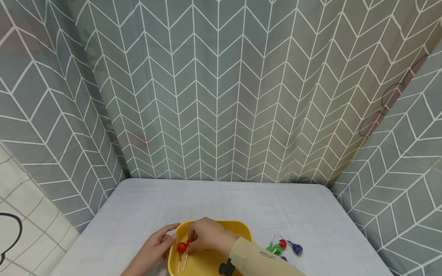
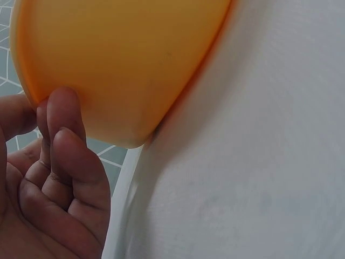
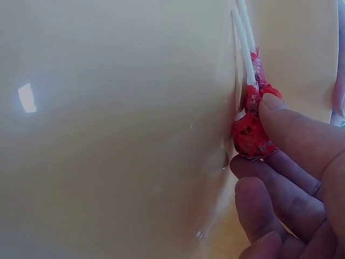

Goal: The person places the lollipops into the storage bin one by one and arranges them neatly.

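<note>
A yellow plastic bin (image 1: 203, 266) stands on the table at the near middle. At its left rim is my left hand (image 1: 155, 247), fingertips against the outer wall and thumb over the edge, gripping it. My right hand (image 1: 208, 234) reaches inside the bin near its left wall. Between thumb and fingers it pinches the red-wrapped head of a lollipop (image 3: 250, 137), whose white stick points away from the palm in the right wrist view. Another red lollipop (image 1: 181, 247) lies right beside it in the bin, its stick towards the near side.
To the right of the bin, several lollipops lie on the white-covered table (image 1: 331, 222): green ones (image 1: 277, 249), a red one (image 1: 282, 243) and a purple one (image 1: 297, 249). The right forearm partly covers this group. Grey patterned curtains (image 1: 217, 96) hang behind and at both sides.
</note>
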Available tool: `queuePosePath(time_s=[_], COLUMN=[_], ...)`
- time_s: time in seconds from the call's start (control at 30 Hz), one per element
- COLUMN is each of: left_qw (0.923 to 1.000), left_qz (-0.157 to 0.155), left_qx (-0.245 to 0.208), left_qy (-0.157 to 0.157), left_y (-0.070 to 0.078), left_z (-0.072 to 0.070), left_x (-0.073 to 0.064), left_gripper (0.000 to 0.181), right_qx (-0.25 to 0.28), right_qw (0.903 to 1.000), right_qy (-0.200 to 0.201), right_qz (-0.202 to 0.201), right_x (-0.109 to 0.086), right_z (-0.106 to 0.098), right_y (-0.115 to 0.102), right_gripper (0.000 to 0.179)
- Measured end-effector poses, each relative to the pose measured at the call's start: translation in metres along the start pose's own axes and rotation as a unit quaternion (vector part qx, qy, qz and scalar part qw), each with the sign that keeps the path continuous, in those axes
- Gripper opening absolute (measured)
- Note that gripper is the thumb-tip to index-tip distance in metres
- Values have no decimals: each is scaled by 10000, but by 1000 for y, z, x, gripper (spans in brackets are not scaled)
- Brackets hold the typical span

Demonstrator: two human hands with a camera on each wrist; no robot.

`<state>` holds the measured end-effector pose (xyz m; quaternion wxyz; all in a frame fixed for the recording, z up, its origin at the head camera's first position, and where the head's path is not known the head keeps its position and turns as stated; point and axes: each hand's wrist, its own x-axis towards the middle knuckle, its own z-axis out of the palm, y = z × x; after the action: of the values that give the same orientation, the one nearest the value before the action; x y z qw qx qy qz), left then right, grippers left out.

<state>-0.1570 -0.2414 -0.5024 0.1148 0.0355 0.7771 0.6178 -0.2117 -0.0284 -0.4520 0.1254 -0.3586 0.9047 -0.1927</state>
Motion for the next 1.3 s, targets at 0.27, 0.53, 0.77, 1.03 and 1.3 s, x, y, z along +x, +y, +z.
queuePosePath(time_s=[0.27, 0.53, 0.77, 1.03, 1.3], left_qw=[9999, 9999, 9999, 9999, 9999], left_qz=[-121, -132, -80, -33, -48], left_qx=[-20, -10, 73, 79, 89], left_qy=[84, 94, 109, 81, 99], left_y=[1, 3, 3, 1, 2], left_z=[1, 2, 2, 0, 1], left_x=[1, 0, 0, 1, 1], left_gripper=[65, 65, 64, 63, 63], right_qx=[-160, -165, -213, -323, -268], right_qw=[9998, 9998, 9997, 9994, 9996], right_qy=[66, 37, 59, 124, 88], right_qz=[-55, -76, -40, -60, -23], right_x=[2, 1, 1, 1, 0], right_z=[3, 3, 2, 2, 1], right_y=[3, 4, 2, 1, 1], right_gripper=[22, 22, 22, 23, 24])
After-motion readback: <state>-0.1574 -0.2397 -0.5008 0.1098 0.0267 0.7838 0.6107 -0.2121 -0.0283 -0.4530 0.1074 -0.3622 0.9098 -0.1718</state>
